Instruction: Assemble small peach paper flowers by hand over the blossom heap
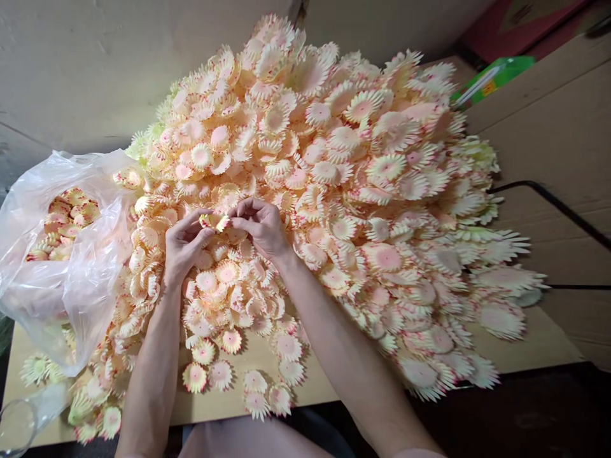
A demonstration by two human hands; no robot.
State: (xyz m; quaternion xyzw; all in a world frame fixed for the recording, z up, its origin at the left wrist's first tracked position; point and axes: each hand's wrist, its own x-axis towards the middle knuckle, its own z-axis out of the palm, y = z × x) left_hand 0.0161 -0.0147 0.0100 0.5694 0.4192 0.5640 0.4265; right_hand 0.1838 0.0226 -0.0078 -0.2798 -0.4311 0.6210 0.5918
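Note:
A small cream petal disc (214, 221) with a toothed, pink-tipped edge is pinched between both hands. My left hand (185, 240) grips its left side with thumb and fingers. On its right side, my right hand (260, 228) holds the rim between thumb and forefinger. Beneath and around the hands spreads a large heap of similar petal discs (324, 172), pale with pinkish centres. Several loose discs (220, 375) lie flat on the wooden table (205, 407) between my forearms.
A clear plastic bag (90, 280) at the left holds more pink-edged pieces (71, 216). A clear cup (19, 423) lies at the front left corner. Cardboard (539, 152) stands at the right, with a black cable (563, 203) and a green packet (501, 79) nearby.

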